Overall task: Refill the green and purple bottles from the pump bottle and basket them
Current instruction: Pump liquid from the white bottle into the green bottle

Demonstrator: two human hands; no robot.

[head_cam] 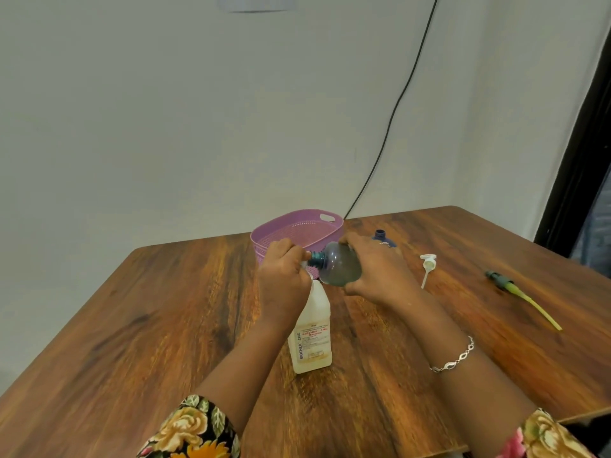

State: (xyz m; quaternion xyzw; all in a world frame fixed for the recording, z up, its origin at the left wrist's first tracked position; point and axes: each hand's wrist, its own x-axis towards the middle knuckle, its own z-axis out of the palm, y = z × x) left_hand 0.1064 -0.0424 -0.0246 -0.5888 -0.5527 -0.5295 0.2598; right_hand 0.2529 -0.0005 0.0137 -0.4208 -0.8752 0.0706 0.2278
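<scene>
A white pump bottle (310, 338) with a red-lettered label stands on the wooden table (132, 325). My left hand (284, 279) covers its top, fingers curled round the pump head. My right hand (377, 269) grips the green translucent bottle (340, 266), tipped on its side with its open neck pointing left at the pump nozzle. Behind my right hand stands a dark purple bottle (381, 235), uncapped and mostly hidden. The purple perforated basket (297, 229) sits behind both hands.
A white pump cap with its tube (427, 267) lies right of my right hand. Farther right lies a dark green pump cap with a long yellow-green tube (522, 297). A black cable (396, 110) runs down the wall behind the table.
</scene>
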